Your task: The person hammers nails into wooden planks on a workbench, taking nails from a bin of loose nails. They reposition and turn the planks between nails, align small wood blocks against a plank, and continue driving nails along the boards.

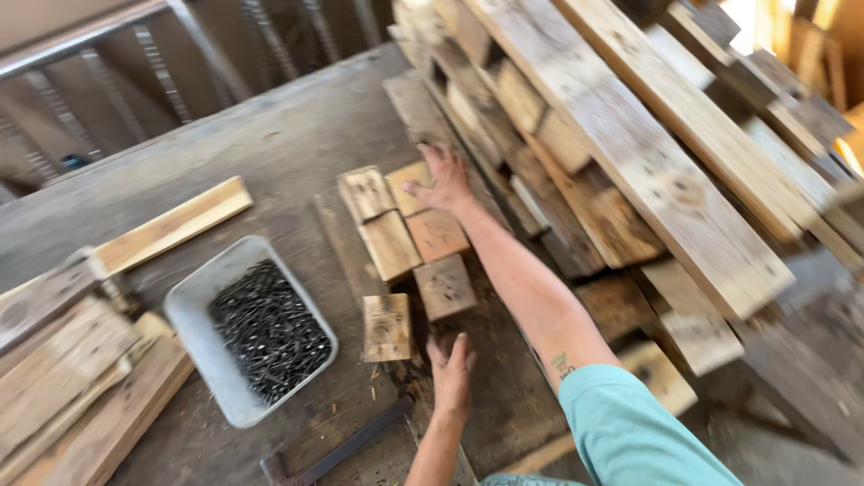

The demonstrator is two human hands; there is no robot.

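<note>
Workshop setting; worn grey surface [297, 135] fills most of the view, metal railing behind. Big stack of weathered planks [630, 153] leans along the right side, more boards [63, 378] piled at the left edge, one pale plank [171, 225] lying loose near them. Grey tub [193, 310] of dark nails [268, 328] sits left of centre. Wood blocks [400, 238] lie in two rough rows mid-surface, about seven of them laid close together; by the look of it the row is partly set out, with the nearest block [387, 326] sitting a little apart from the rest. Nails appear untouched, no nail seen in any block. Right hand [443, 180] stretched far forward, fingers spread wide and flat on the farthest block, pressing or nudging rather than gripping. Left hand [450, 373] rests open, palm down, on the surface just right of the nearest block, close to it, contact not certain. Dark metal bar [346, 445] lies by the near edge, beside the left forearm.
</note>
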